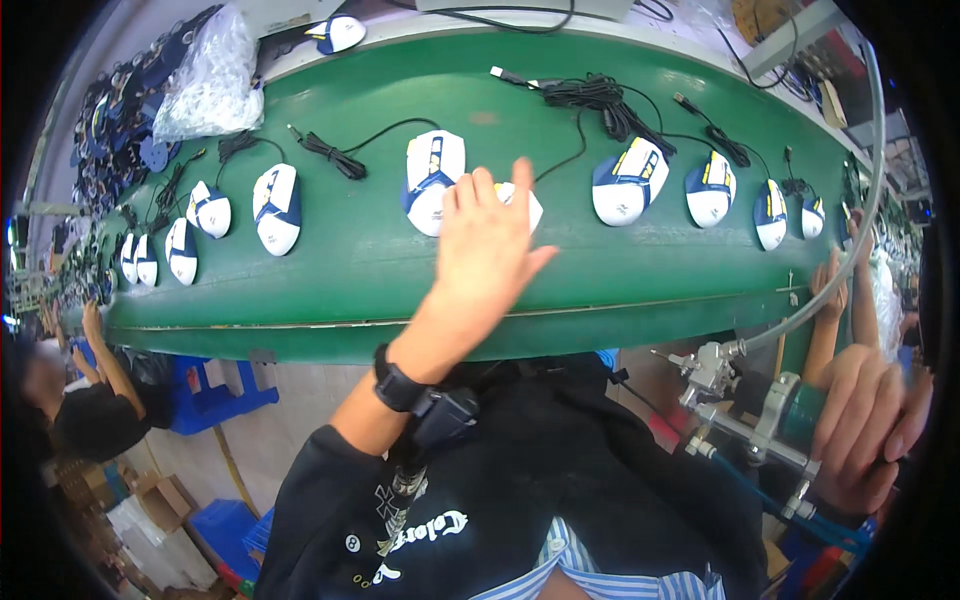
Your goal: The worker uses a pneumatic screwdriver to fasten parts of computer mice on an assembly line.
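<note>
Left hand (490, 225) splayed over mouse (529, 208); black shirt (600, 450) white-lettered; right hand's (862, 430) hold unclear.

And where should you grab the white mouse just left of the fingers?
Probably across its two long sides, coming from above: the mouse lies flat on the green surface, rounded top up. I'd set the grip nearer the white rounded end facing the person, since the black cord runs off the far end. The left hand hides part of its right edge.

Single head-worn fisheye view, from above, facing down, left hand (484, 238) at close range, bench (350, 260) beneath and beyond it.
</note>
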### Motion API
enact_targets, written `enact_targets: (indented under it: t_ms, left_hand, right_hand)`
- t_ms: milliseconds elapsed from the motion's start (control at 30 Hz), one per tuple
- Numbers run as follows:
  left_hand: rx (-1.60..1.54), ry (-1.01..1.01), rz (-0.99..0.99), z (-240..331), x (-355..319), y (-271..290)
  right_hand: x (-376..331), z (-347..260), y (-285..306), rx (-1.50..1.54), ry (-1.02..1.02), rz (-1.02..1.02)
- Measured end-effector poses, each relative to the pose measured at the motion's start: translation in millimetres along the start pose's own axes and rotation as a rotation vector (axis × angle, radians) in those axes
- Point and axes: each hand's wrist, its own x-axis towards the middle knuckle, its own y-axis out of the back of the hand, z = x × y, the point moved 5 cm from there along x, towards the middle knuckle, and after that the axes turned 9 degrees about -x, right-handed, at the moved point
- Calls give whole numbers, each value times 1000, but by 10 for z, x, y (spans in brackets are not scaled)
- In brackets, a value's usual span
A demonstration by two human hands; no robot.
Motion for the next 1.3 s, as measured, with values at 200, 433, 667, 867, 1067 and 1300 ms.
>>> enact_targets:
  t_ms: [200,433,667,867,1067,1300]
  left_hand:
    - [-4,-176,-50,-186,-96,1]
    - [-707,19,14,-269,-232,102]
    - [-182,-13,-66,-100,-334,-24]
    - [9,-40,-126,-106,-316,-8]
    - [-1047,37,-349,-271,-186,121]
    - [-2811,481,-559,-149,-457,-428]
  right_hand:
    - [521,-1,-735,511,339,-605]
    - [727,124,-772,728,357,-716]
    - [837,210,-920,759,334,-750]
    - [803,102,-1078,717,346,-640]
    - [785,4,-1180,682,376,-516]
    - [775,-71,-1477,613,327,-385]
